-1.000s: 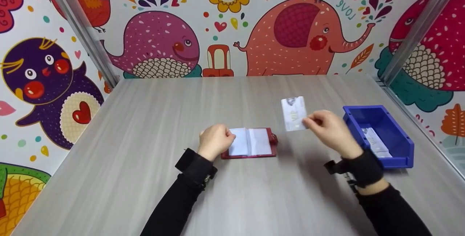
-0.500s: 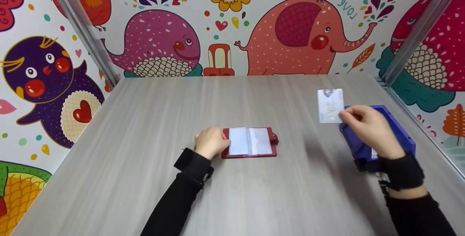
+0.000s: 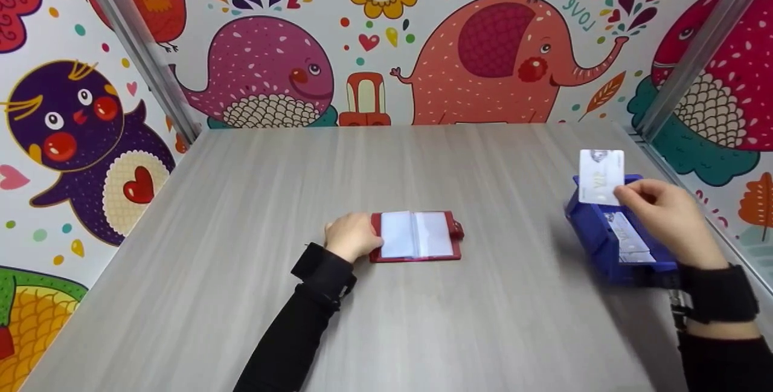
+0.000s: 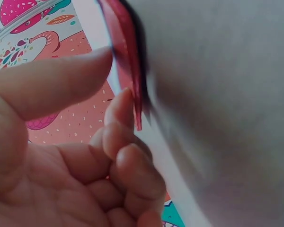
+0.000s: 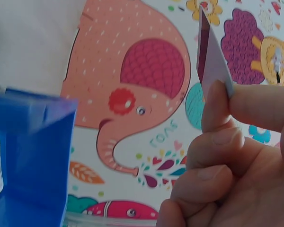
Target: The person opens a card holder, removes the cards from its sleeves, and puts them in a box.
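Note:
A red card holder [image 3: 456, 250] lies spread on the table with whitish clear sleeves [image 3: 395, 235] facing up and a snap strap at its right. My left hand [image 3: 351, 236] pinches its left edge; in the left wrist view the thumb [image 4: 61, 82] is on one side of the red cover [image 4: 128, 42] and the curled fingers on the other. At the right, my right hand [image 3: 670, 217] holds a white VIP card [image 3: 595, 177] upright between thumb and index finger, above the blue bin [image 3: 589, 238]. The right wrist view shows this card [image 5: 215, 66] nearly edge-on.
Inside the bin lie more white cards [image 3: 628, 238], partly hidden by its wall. The bin stands on the wood-grain table [image 3: 290, 180] near the right side. Walls printed with cartoon animals [image 3: 483, 78] and metal corner posts [image 3: 130, 48] enclose the table.
My right hand has carried the VIP card rightward from near the card holder to above the bin. The left hand has shifted slightly left on the holder's edge, which stays in place.

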